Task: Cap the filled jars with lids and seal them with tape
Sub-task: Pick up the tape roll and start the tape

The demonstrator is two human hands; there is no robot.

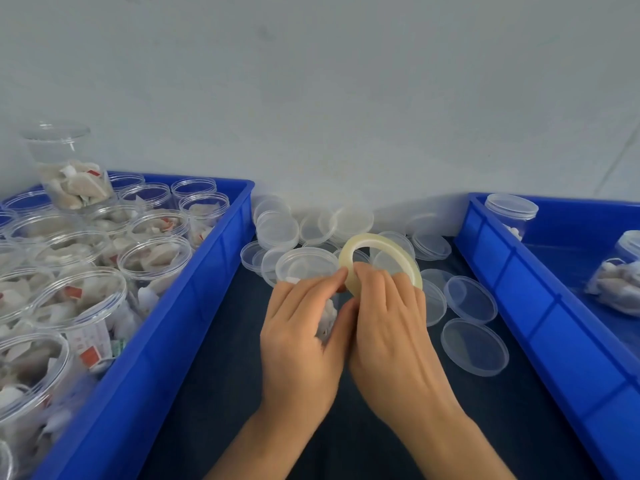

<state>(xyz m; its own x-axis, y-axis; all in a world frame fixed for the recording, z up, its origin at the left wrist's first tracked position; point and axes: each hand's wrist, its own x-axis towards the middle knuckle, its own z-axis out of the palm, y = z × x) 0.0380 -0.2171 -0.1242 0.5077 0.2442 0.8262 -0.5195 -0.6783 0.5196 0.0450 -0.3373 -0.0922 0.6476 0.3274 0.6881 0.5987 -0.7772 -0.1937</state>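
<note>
A clear filled jar (304, 263) with a lid on top stands on the dark cloth between the two crates. My left hand (299, 337) grips its side, covering most of its body. My right hand (389, 327) holds a roll of clear tape (381, 252) upright against the jar's right side, near the lid's edge. My left thumb touches the roll where it meets the jar. Several loose clear lids (474, 346) lie on the cloth behind and to the right of my hands.
A blue crate (194, 306) on the left is packed with several open filled jars, one jar (69, 171) stacked higher at the back. A blue crate (540, 317) on the right holds a capped jar (510, 213) and others. A grey wall rises behind.
</note>
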